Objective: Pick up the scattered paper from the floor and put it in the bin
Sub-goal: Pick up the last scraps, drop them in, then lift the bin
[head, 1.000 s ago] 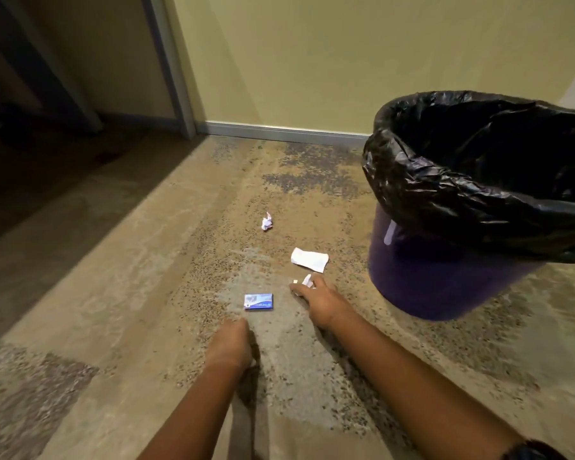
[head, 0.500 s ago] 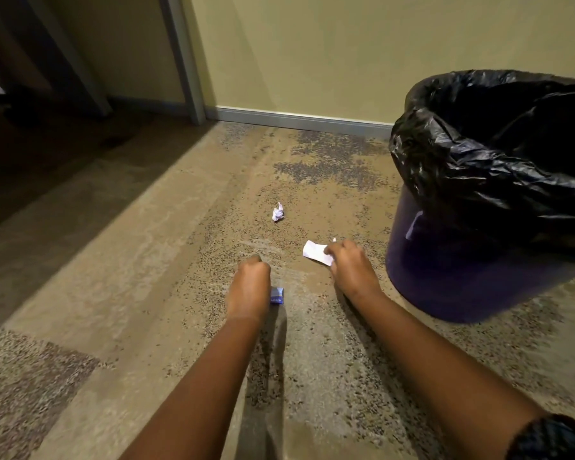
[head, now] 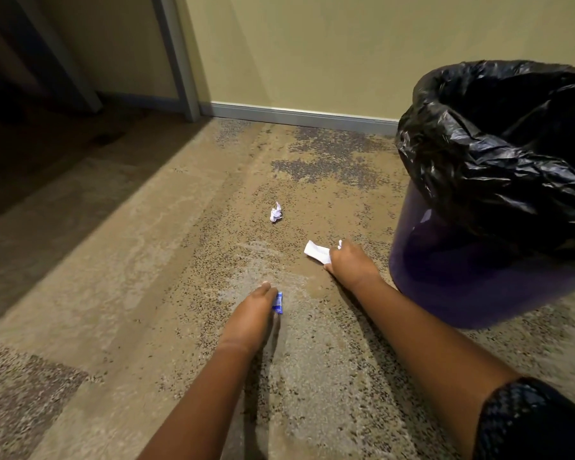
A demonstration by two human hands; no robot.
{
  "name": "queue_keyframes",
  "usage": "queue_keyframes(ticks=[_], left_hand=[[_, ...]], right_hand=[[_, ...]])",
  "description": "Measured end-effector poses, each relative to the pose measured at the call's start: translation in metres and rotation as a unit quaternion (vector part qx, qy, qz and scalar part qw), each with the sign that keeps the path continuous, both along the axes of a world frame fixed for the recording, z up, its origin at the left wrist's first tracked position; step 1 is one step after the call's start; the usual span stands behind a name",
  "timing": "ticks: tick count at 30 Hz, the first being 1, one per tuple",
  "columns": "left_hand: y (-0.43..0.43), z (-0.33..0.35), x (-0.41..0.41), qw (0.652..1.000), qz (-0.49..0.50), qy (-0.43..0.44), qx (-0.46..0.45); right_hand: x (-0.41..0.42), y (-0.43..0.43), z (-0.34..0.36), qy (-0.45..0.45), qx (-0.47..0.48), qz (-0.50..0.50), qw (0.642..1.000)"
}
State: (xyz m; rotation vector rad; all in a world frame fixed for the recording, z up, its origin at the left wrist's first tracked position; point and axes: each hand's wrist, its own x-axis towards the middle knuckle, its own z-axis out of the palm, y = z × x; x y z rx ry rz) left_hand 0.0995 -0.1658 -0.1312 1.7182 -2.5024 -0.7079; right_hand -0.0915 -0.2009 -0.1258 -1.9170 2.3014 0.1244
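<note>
Right hand (head: 349, 264) is low on the floor (head: 140, 293), just left of the bin (head: 472, 270), fingers curled over the near end of the folded white paper (head: 316, 251), with a small white scrap (head: 340, 244) poking out at its knuckles. Left hand (head: 251, 315), further left of the bin and nearer the camera, has its fingers curled round the blue slip (head: 278, 302); can't tell if it's lifted. The crumpled paper ball (head: 276, 213) lies loose left of the bin, beyond both hands.

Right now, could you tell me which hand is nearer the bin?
Right. The right hand is beside the bin, on the white paper; the left hand is farther, at the blue card.
</note>
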Motion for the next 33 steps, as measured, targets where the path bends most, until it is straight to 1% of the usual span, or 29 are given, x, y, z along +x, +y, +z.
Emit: queue_keyframes(ticks=[3, 6, 8, 11, 12, 14, 16, 17, 19, 21, 23, 25, 27, 30, 32, 33], left_hand=[[0.013, -0.002, -0.006, 0.998, -0.032, -0.049, -0.038], [0.017, -0.002, -0.012, 0.993, -0.044, -0.093, -0.057], [0.019, 0.001, -0.015, 0.992, -0.043, -0.103, -0.065], [0.024, 0.009, -0.015, 0.994, -0.021, -0.082, -0.072], [0.027, 0.013, -0.013, 0.995, -0.008, -0.061, -0.076], [0.033, 0.028, -0.015, 0.995, 0.047, 0.011, -0.085], [0.033, 0.054, -0.025, 0.981, 0.112, 0.115, -0.109], [0.031, 0.072, -0.034, 0.966, 0.128, 0.178, -0.135], [0.029, 0.115, -0.058, 0.926, 0.112, 0.293, -0.209], [0.034, 0.164, -0.084, 0.878, 0.075, 0.398, -0.253], [0.046, 0.208, -0.110, 0.845, 0.037, 0.457, -0.275], [0.054, 0.239, -0.136, 0.832, -0.004, 0.477, -0.283], [0.055, 0.255, -0.162, 0.839, -0.039, 0.475, -0.261], [0.048, 0.255, -0.192, 0.883, -0.062, 0.414, -0.210], [0.041, 0.246, -0.202, 0.921, -0.087, 0.328, -0.192], [0.038, 0.243, -0.203, 0.932, -0.099, 0.290, -0.191]], right_hand=[[0.001, 0.005, 0.004, -0.013, -0.039, 0.002, 0.999], [0.000, 0.015, 0.012, -0.094, -0.054, -0.041, 0.993], [0.004, 0.030, 0.021, -0.165, -0.098, -0.056, 0.980], [0.018, 0.067, 0.050, -0.195, -0.196, -0.011, 0.961], [0.024, 0.080, 0.062, -0.206, -0.225, 0.003, 0.952], [0.032, 0.104, 0.083, -0.227, -0.277, 0.016, 0.934], [0.036, 0.123, 0.110, -0.254, -0.333, 0.017, 0.908], [0.036, 0.132, 0.126, -0.268, -0.365, 0.017, 0.891], [0.030, 0.147, 0.162, -0.264, -0.435, 0.025, 0.860], [0.016, 0.159, 0.197, -0.221, -0.501, 0.023, 0.836], [-0.005, 0.166, 0.222, -0.172, -0.543, -0.002, 0.822], [-0.033, 0.167, 0.235, -0.124, -0.548, -0.046, 0.826], [-0.062, 0.164, 0.239, -0.090, -0.512, -0.103, 0.848], [-0.096, 0.158, 0.239, -0.083, -0.413, -0.190, 0.887], [-0.105, 0.157, 0.240, -0.097, -0.327, -0.228, 0.912], [-0.106, 0.157, 0.242, -0.099, -0.294, -0.235, 0.921]])
